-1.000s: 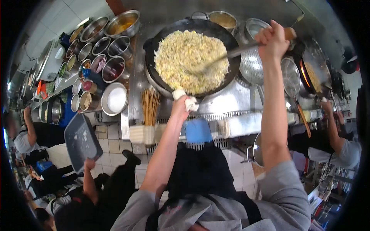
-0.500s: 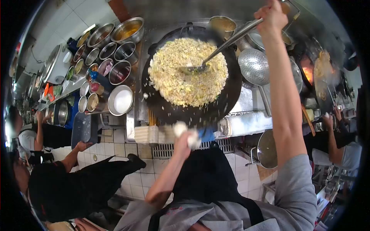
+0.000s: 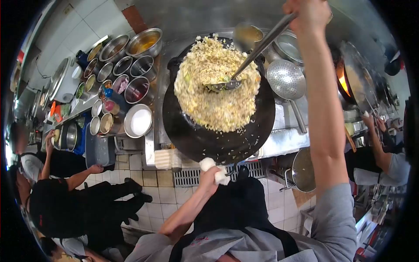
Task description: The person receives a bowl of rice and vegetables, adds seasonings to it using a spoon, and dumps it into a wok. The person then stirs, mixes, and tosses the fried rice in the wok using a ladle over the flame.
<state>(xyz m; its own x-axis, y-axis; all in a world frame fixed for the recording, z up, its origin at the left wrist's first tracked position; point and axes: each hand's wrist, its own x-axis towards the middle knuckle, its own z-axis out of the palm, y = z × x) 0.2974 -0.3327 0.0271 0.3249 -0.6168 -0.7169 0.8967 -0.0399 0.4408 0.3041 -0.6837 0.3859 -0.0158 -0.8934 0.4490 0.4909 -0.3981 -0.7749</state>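
Note:
A large dark wok sits on the stove in front of me. Fried rice with yellow and green bits fills its far part, blurred by motion, with loose grains along the near wall. My left hand is closed around a folded white cloth at the wok's near edge, where a dark loop handle shows beside the cloth. High at the upper right, my right hand grips the long metal handle of a ladle. The ladle's bowl rests in the rice and is partly hidden by it.
Left of the wok stand several metal bowls and tubs of ingredients, including one with white powder. A perforated strainer lies to the right. Flame burns under another wok. Below right is a pot. Co-workers stand at left and right.
The wok and my left hand with the cloth have come nearer to me. The rice has surged up the far wall and spread. A co-worker at left has shifted, holding a grey tub.

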